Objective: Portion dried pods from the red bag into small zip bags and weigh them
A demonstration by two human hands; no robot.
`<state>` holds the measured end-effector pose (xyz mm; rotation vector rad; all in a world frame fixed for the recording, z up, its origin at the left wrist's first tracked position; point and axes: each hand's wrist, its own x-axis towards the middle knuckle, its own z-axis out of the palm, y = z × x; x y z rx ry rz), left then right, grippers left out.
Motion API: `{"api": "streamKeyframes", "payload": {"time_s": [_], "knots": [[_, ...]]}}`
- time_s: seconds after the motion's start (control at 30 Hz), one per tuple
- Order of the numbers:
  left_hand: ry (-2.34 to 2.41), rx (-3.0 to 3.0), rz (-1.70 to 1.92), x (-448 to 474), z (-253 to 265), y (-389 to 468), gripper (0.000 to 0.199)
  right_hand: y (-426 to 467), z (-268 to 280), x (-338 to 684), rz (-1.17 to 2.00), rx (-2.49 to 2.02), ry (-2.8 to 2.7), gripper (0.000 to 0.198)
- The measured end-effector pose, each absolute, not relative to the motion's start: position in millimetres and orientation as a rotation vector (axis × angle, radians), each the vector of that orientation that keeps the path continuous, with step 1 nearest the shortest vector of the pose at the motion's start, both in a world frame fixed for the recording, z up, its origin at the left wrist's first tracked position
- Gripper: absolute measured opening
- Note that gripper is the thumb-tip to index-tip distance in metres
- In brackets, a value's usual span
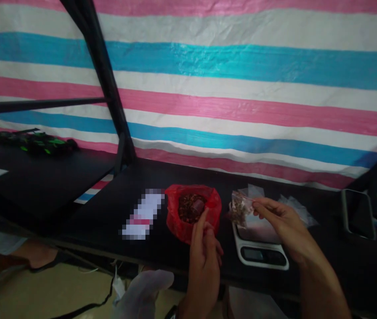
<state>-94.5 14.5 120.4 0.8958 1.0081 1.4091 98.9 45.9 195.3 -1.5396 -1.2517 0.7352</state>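
A red plastic bag stands with its mouth open, filled with brown, granular or dried bits. On those bits rests a small purplish object, perhaps a scoop. My left hand is at the bag's near right edge, fingers stretched out, the fingertips close to the purplish object. Between thumb and fingers, my right hand pinches a small clear zip bag with some brownish bits inside. That bag is over the left part of a white kitchen scale, whose display faces me.
More clear plastic bags lie behind the scale. A phone is at the right, a pixelated paper left of the red bag. A green-and-black toy car sits on the left table. Black frame posts rise before a striped sheet. Another person's leg shows lower left.
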Motion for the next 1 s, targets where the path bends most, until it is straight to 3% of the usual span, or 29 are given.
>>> {"api": "streamKeyframes", "payload": {"time_s": [0.3, 0.5, 0.8, 1.0], "knots": [[1.078, 1.128, 1.418, -89.3, 106.8, 12.8, 0.048, 40.0, 176.1, 151.1, 0.603, -1.738, -1.259, 0.034], [1.088, 1.215, 1.416, -91.1, 105.5, 12.9, 0.048, 33.4, 170.2, 165.9, 0.615, -1.764, -1.304, 0.027], [1.132, 1.251, 1.511, -96.3, 108.1, 12.3, 0.044, 32.5, 156.3, 187.9, 0.385, -1.904, -1.243, 0.03], [1.109, 1.354, 1.575, -102.5, 104.6, 11.8, 0.035, 32.0, 158.4, 186.0, 0.425, -1.855, -1.279, 0.032]]}}
